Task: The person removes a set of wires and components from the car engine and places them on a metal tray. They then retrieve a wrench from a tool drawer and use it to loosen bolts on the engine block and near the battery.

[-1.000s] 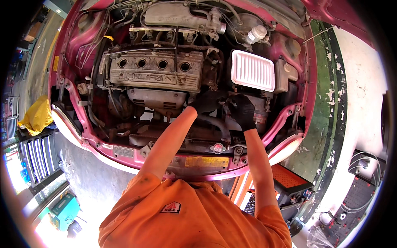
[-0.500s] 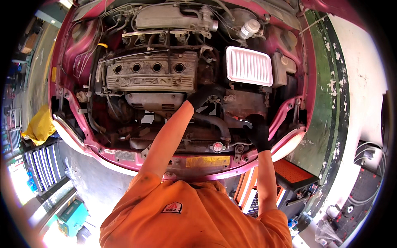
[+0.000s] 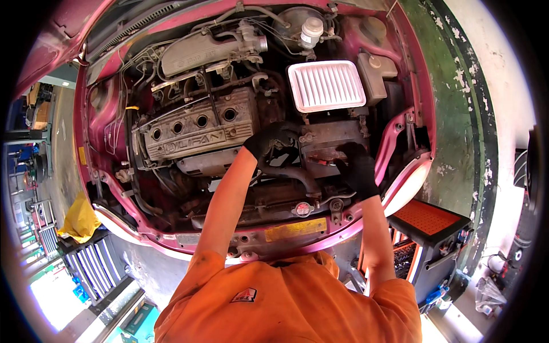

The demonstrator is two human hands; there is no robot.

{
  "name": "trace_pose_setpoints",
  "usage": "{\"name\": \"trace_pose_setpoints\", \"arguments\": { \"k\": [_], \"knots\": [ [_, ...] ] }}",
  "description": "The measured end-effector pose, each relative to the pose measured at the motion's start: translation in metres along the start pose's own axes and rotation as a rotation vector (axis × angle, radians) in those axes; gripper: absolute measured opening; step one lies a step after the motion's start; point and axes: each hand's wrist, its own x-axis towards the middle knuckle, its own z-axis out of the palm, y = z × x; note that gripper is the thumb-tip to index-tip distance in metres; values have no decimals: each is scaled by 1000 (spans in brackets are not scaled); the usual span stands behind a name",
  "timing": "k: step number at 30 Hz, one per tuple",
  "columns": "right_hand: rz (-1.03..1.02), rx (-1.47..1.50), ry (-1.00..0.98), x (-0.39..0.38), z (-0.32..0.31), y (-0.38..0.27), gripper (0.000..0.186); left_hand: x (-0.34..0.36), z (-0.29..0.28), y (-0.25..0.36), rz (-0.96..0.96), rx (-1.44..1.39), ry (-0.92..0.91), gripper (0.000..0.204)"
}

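My left hand, in a black glove, reaches between the engine and a dark, dirty box-shaped unit that looks like a battery. Its fingers curl at the box's upper left edge, and what they grip is hidden. Over the box's right front part is my right hand, also gloved in black, with its fingers bent inward. A small reddish piece shows by these fingertips; I cannot make out whether it is held. Just behind the box lies a white pleated air filter with its ribs facing up.
Left of my hands is the engine's valve cover with round openings. A hose and a radiator cap lie in front. The pink front body edge runs before me. A tool cart stands at the right, a yellow cloth at the left.
The view has turned, so the engine bay appears tilted. My right hand has shifted slightly further over the box, and the shiny metal piece seen by it no longer shows. My left hand stays beside the box.
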Motion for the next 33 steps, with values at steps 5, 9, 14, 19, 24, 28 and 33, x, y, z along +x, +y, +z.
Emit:
{"name": "trace_pose_setpoints", "arguments": {
  "k": [5,9,14,19,24,28,33],
  "knots": [
    [340,-101,-191,-25,-18,9,16,11,-14,-8,-55,79,43,37],
    [89,231,149,-6,15,-14,11,7,-11,-7,-70,68,93,30],
    [-178,-126,-101,47,71,-35,16,-2,1,-1,-58,77,108,30],
    [-137,-162,-111,54,93,-22,17,3,-11,-14,26,57,36,33],
    [-250,39,-44,58,79,-20,18,9,-24,-38,14,-48,-13,31],
    [-206,-104,-145,62,84,-24,17,11,-36,-55,117,57,27,30],
    [-281,38,-85,59,78,-15,16,-19,12,-30,79,-62,249,32]
  ]
}}
